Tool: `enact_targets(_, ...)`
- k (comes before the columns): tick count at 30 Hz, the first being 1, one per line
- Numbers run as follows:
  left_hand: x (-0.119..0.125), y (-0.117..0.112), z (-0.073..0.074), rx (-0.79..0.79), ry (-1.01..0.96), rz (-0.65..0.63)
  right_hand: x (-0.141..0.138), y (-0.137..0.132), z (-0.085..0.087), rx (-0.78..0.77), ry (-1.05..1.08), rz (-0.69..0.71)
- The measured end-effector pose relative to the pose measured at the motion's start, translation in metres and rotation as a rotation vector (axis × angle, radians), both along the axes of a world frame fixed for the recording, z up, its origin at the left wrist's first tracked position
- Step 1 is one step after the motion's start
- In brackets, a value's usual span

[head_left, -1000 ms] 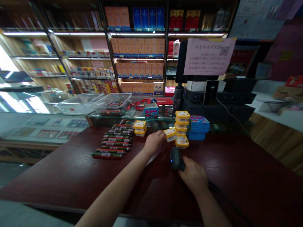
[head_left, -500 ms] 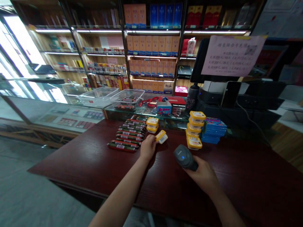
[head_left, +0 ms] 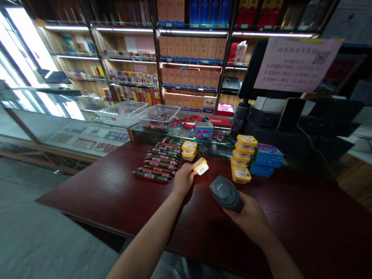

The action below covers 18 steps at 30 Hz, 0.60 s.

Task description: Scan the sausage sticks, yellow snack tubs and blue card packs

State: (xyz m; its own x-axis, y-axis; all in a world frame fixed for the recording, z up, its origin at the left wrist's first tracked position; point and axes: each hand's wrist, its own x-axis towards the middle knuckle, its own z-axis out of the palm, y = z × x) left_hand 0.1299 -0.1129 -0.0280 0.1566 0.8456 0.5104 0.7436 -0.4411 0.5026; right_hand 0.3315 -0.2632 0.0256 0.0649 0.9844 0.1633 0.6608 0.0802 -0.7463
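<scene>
My left hand [head_left: 184,179] is closed on the edge of a small yellow-lidded plastic tub [head_left: 200,166], tilted so that its barcode label faces the scanner. In my right hand [head_left: 252,217] is a dark grey barcode scanner [head_left: 225,193], its head pointed toward that tub, a short gap away. Just behind the held tub stands a stack of two like tubs [head_left: 189,150]. Further right, several more tubs [head_left: 243,159] are piled up. A row of wrapped sausages [head_left: 158,162] lies left of my left hand.
Blue boxes [head_left: 266,159] are stacked beside the right-hand tubs. Clear plastic bins [head_left: 162,112] and a small printed box [head_left: 204,130] stand on the glass counter behind. A monitor with a paper sign [head_left: 295,64] rises at the right. Stocked shelves line the wall.
The scanner has turned slightly left toward the tub, and its blue light no longer shows. A reddish glow now falls on the tabletop by the tub. The view has shifted slightly.
</scene>
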Motion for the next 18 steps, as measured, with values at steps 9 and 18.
enact_targets(9,-0.002,0.002,-0.003,0.013,-0.083,-0.096,0.015,0.005,-0.006,-0.071,-0.406,-0.107)
enact_targets(18,-0.009,0.006,0.002,0.179,-0.176,-0.191,0.032,0.008,-0.042,-0.002,-0.619,-0.137)
